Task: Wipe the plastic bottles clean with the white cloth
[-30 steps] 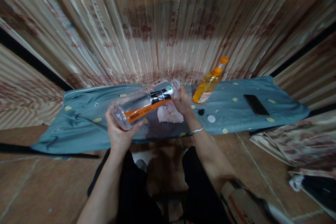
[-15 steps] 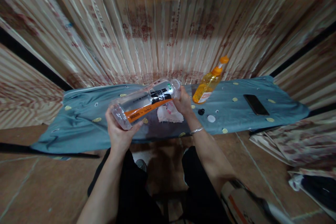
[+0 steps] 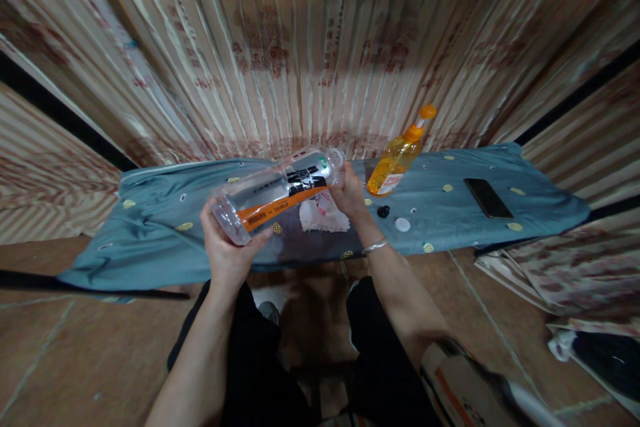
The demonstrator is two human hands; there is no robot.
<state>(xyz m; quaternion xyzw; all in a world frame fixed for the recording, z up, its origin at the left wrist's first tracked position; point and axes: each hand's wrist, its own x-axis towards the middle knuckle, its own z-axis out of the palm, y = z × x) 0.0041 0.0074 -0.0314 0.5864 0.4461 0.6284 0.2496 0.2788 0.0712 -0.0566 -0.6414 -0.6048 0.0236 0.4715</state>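
A large clear plastic bottle with a silver, black and orange label is held tilted above the cloth-covered table. Its base rests in my left hand, whose fingers wrap around the bottom end. My right hand grips the neck end, which points up to the right. Beneath the bottle lies a crumpled white and pink cloth, partly hidden by it. Just right of my right hand are a small black cap and a round white cap.
An orange pump bottle with yellow liquid stands at the back, right of the held bottle. A dark phone lies farther right. The blue-green tablecloth spans the narrow table, with a patterned curtain hanging behind it.
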